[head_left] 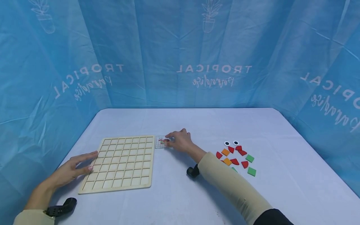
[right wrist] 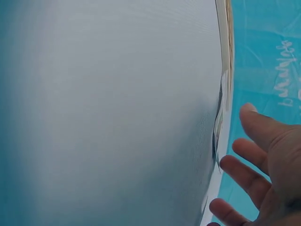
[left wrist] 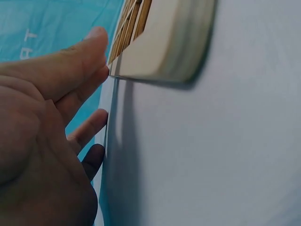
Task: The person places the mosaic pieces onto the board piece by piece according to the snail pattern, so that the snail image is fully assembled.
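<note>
We see the left hand [head_left: 73, 170] lying flat with fingers spread and straight, its fingertips against the left edge of the wooden grid board [head_left: 123, 162], which rests on the pale surface [head_left: 180, 193] toward the near left. In the left wrist view the thumb and fingers [left wrist: 77, 70] reach to the board's rounded corner [left wrist: 164, 42], though only that corner shows there (the rest is cut off by the frame).

The right hand [head_left: 180, 141] reaches across to a small pattern card [head_left: 161, 142] lying just beside the board's far right corner. Its fingertips rest on the card's right part and cover some of the tiny coloured print, so we cannot read the pattern. Whether the fingers press flat or pinch the card's edge we cannot tell; in the right wrist view the fingers [right wrist: 256, 127] look loosely extended, and the card appears only as a thin edge-on sliver [right wrist: 218, 132].

To the right, well apart from the board, lie loose coloured pieces [head_left: 237, 157]: red, orange and green shapes and two round eye pieces [head_left: 231, 143]. The right sleeve [head_left: 230, 184] hides part of this cluster.
</note>
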Demonstrator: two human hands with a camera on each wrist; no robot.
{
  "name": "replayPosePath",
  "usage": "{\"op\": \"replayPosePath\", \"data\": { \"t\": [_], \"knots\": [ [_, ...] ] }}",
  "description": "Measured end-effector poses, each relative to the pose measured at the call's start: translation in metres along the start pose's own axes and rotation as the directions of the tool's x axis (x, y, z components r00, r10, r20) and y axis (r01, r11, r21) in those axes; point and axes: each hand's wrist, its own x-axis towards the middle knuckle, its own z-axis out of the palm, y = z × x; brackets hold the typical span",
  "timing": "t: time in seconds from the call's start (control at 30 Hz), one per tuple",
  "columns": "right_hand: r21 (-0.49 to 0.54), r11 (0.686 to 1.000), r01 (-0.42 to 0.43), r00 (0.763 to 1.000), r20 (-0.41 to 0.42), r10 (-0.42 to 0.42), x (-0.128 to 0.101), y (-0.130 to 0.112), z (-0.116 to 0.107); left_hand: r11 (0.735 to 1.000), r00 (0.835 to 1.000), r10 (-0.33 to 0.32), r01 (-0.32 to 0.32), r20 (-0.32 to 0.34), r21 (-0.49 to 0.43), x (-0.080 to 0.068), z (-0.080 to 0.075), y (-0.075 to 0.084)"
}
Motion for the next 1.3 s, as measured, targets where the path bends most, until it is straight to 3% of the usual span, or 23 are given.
{"op": "replayPosePath", "data": {
  "t": [0.4,0.77,0.9,1.13,1.3],
  "knots": [
    [-0.048,0.999,-0.023,1.000,0.004,0.023,0.000,0.000,0.002,0.998,0.999,0.025,-0.024,0.019,-0.053,0.000,-0.002,-0.010],
    [-0.099,0.995,-0.019,0.999,-0.040,0.015,-0.003,0.005,0.002,0.992,0.995,0.096,-0.095,-0.016,0.080,0.001,0.005,-0.002],
    [-0.110,0.993,-0.035,0.998,-0.056,0.029,-0.005,0.010,-0.001,0.992,0.997,0.065,-0.062,-0.028,0.112,0.001,0.008,0.003],
    [-0.145,0.988,-0.059,0.996,-0.070,0.049,-0.013,0.025,-0.008,0.979,0.995,-0.087,0.094,-0.045,0.182,0.002,0.022,0.018],
    [-0.142,0.988,-0.062,0.995,-0.086,0.050,-0.019,0.039,-0.014,0.979,0.997,-0.053,0.062,-0.049,0.196,0.003,0.032,0.031]
  ]
}}
